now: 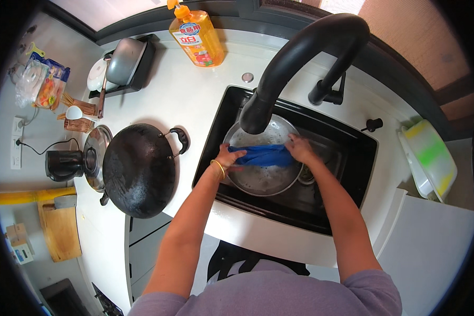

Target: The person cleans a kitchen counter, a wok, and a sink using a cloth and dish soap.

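A blue cloth [264, 155] is stretched between my two hands, level above a round metal basin [260, 185] of cloudy, sudsy water. My left hand [230, 157], with a yellow bangle at the wrist, grips the cloth's left end. At the other end, the fingers of my right hand [300, 149] are closed on the fabric. A bit of something red shows under my left hand, too small to name. The basin stands in the left part of a black sink [339, 189]. The black faucet spout [256, 112] hangs over the basin's far rim.
An upturned black wok [140, 173] sits left of the sink, beside a glass lid [93, 156] and a black kettle [63, 165]. An orange soap pump bottle [199, 39] stands behind. Plastic basins [430, 154] lean at the right. A dish rack [144, 71] holds a metal pot.
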A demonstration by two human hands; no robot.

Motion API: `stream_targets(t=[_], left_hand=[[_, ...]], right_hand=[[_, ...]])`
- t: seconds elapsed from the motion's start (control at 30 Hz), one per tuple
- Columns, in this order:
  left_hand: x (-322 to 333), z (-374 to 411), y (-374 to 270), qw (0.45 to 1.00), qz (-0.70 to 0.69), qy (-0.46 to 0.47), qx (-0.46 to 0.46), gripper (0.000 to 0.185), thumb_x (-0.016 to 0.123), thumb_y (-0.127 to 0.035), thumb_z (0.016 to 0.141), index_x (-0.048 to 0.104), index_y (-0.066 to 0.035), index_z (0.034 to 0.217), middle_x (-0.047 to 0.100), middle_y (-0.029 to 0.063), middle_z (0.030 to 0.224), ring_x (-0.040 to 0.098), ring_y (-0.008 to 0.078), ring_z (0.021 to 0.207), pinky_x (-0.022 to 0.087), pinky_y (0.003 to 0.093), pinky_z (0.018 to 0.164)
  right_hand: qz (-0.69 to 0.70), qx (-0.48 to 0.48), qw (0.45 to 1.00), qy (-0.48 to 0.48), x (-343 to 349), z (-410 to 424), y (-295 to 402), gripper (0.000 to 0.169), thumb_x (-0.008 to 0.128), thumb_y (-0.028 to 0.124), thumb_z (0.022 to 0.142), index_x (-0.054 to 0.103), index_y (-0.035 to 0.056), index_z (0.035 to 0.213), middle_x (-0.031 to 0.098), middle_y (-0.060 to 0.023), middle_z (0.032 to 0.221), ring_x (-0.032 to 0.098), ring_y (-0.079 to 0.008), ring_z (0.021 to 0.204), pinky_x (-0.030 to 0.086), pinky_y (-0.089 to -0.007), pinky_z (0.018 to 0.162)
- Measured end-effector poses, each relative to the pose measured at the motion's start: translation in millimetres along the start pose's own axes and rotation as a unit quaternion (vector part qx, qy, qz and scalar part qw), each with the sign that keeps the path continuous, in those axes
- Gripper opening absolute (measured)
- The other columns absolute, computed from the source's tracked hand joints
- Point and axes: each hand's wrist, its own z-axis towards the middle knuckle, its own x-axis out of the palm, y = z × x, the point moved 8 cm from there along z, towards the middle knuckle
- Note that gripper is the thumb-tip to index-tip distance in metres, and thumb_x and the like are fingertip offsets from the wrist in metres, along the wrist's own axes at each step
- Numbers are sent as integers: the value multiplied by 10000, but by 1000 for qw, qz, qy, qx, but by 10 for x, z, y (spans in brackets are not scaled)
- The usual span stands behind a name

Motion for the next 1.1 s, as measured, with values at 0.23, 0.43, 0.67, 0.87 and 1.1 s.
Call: stream_targets(t=[0.23, 0.43, 0.67, 0.87, 1.1], left_hand=[[386, 120, 646, 982, -136, 15, -134, 1027, 699, -498, 798, -28, -306, 1497, 43, 132, 1568, 121, 497, 1379, 317, 730, 931], [496, 382, 803, 904, -371, 168, -130, 708, 583, -576, 851, 424, -111, 1360, 541, 141, 1275, 533, 362, 1142, 417, 538, 980], [789, 237, 451, 642, -583, 484, 117, 344, 425, -395, 993, 561, -122, 1152, 575, 70, 1215, 518, 228, 1120, 414, 393, 981], [930, 126, 556, 919, -382, 93, -9, 403, 452, -367, 988, 511, -49, 1228, 606, 77, 1107, 585, 219, 1034, 480, 375, 900], [247, 197, 648, 978, -196, -3, -66, 562, 562, -510, 898, 484, -100, 1273, 520, 106, 1270, 502, 325, 1154, 375, 583, 955]], right_hand=[[98, 19, 995, 15, 1012, -290, 171, 583, 714, 271, 805, 481, 142, 1324, 504, -189, 1292, 503, -362, 1187, 428, -400, 985], [167, -271, 941, 112, 198, -869, 1614, 311, 712, 306, 805, 626, 132, 1048, 563, -111, 997, 579, -335, 956, 475, -407, 829], [174, -109, 978, -43, 61, -750, 2006, 358, 566, 451, 880, 640, 101, 863, 609, -130, 913, 610, -370, 839, 480, -473, 740], [149, 45, 986, -63, 163, -31, 1275, 454, 451, 465, 925, 673, 71, 972, 665, -181, 982, 620, -411, 864, 488, -489, 770], [72, 168, 980, -84, 442, -42, -36, 478, 481, 461, 914, 592, 84, 1186, 579, -175, 1250, 546, -365, 1141, 430, -465, 945]])
